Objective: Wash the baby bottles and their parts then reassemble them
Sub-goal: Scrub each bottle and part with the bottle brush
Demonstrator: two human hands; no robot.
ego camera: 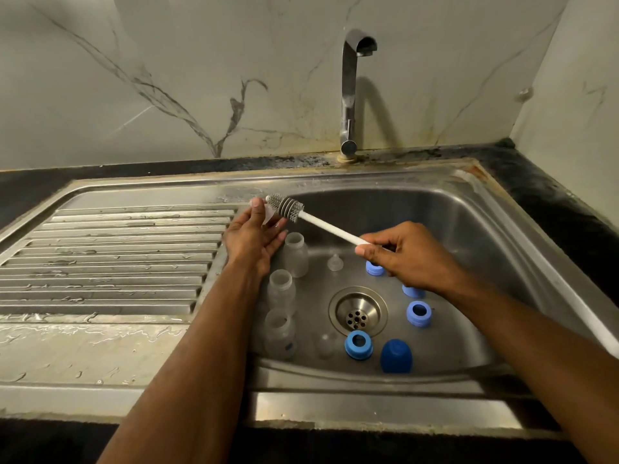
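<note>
The left hand (255, 236) is half open, thumb and fingers pinching a small clear teat (270, 218). The right hand (403, 256) is curled round the white handle of a bottle brush (290, 209), whose grey head touches the teat. Below the left hand stand three clear bottles (280, 291) in the sink (469, 229); blue rings (418, 313) lie below the right.

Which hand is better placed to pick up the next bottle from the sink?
Probably the left hand. It holds only a small clear part and hovers just above the three bottles along the basin's left side. The right hand grips the brush handle.
</note>
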